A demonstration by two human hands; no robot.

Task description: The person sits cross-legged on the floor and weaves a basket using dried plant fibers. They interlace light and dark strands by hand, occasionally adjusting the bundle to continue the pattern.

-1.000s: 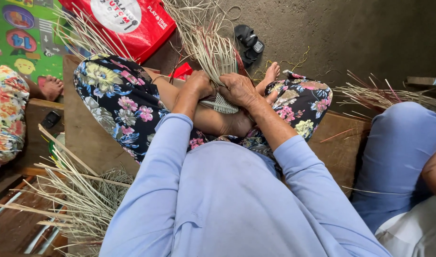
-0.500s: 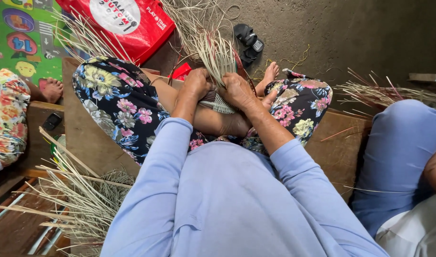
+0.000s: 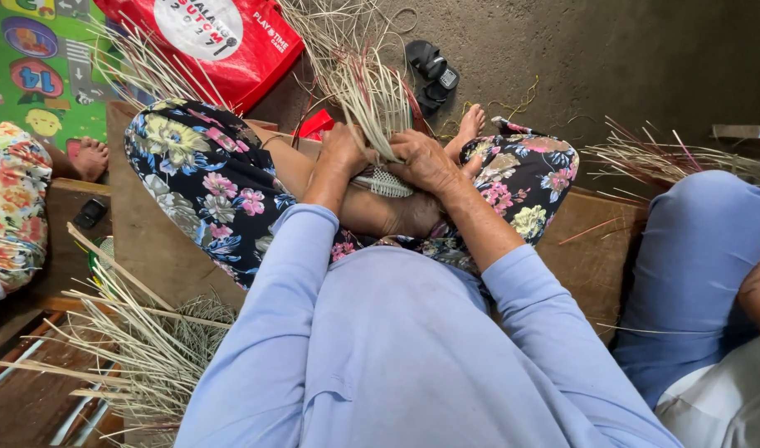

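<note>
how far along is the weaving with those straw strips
Early stage, it seems. Done: only a small woven patch shows between the hands. In hand: the left hand and right hand grip the base of a bunch of loose strips fanning upward unwoven. Left: most of those strips, plus a spare pile by the left knee and another bundle at the right.

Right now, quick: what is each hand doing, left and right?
Left hand: closed on the bundle of pale reed strands.
Right hand: closed on the same strands, just above the small woven piece.
</note>
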